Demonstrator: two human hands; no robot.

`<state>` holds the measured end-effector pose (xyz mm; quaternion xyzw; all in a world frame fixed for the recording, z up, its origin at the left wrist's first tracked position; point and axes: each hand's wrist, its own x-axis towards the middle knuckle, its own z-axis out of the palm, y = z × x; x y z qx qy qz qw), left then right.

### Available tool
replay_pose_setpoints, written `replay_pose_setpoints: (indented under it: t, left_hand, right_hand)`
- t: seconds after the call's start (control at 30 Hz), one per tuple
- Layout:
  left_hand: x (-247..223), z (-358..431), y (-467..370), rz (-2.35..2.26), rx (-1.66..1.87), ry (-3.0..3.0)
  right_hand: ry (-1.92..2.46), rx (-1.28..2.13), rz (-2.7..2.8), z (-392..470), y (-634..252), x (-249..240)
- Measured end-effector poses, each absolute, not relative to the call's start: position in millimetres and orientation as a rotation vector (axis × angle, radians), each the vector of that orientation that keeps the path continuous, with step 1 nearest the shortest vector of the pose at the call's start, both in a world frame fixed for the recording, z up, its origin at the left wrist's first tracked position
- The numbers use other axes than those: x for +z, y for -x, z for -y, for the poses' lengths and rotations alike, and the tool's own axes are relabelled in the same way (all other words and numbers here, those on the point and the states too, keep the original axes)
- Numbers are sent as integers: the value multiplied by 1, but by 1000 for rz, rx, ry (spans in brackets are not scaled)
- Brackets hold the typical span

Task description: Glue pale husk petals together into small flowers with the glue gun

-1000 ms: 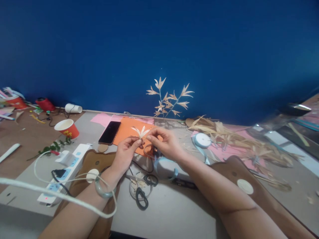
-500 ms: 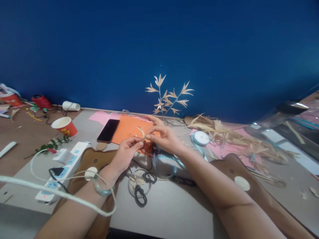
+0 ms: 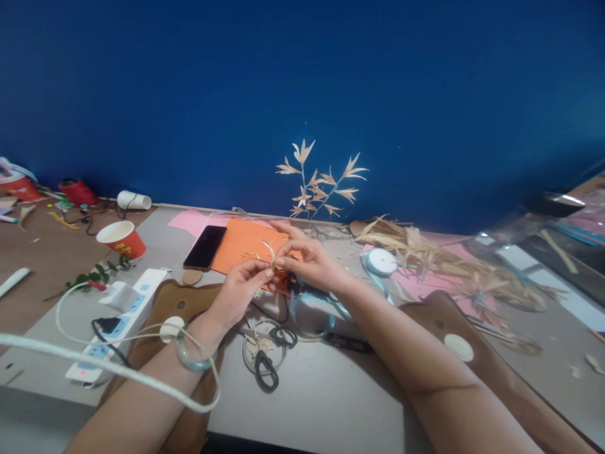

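Between my two hands a small pale husk piece (image 3: 270,250) stands up, its lower end pinched at the fingertips. My left hand (image 3: 243,287), with a bangle on its wrist, closes thumb and forefinger on the base of the piece. From the right, my right hand (image 3: 309,258) pinches at the same spot, its thumb and forefinger against the husk. Under and behind them lies an orange sheet (image 3: 246,236). Black-handled scissors (image 3: 267,372) rest nearer me. Behind the hands a branch with husk flowers (image 3: 314,183) stands against the blue wall.
A phone (image 3: 205,247), a paper cup (image 3: 121,238) and a power strip (image 3: 120,325) with cables are on the left. A ribbon spool (image 3: 382,262) and dried husks (image 3: 439,258) lie on the right. A white cable hangs across my left forearm.
Both hands keep their pinch on the husk piece. The fingers of my right hand have shifted slightly left; otherwise little differs.
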<state>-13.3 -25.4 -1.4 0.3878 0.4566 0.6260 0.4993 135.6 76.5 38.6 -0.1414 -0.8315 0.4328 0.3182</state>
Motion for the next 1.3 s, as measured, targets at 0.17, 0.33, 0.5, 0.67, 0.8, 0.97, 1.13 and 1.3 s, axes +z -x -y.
replay_pose_setpoints:
  t: [0.17,0.33,0.5,0.67,0.8,0.97,1.13,1.3]
  left_hand:
    - [-1,26,14,-1107,1505,-952]
    - [-3,27,15,-1098,1499,-957]
    - [-7,27,16,-1079,1527,-935]
    - [-5,27,15,-1094,1524,-963]
    - [-1,26,13,-1145,1525,-976]
    - [-2,26,14,-1166,1520,-1005]
    - [-4,28,17,-1191,1517,-1057]
    - [-2,28,15,-1229,1543,-1097]
  right_hand:
    - [387,1096,2214,-77,-137,39]
    - [378,1095,2216,-77,-138,40]
    - [388,1084,2220,-75,-137,41]
    - [386,1079,2220,-74,-137,42]
    - [385,1080,2222,-75,-137,41]
    - [389,1078,2209,-74,-136,41]
    - [395,1065,2180,-72,-135,41]
    - [378,973,2100,-69,-131,38]
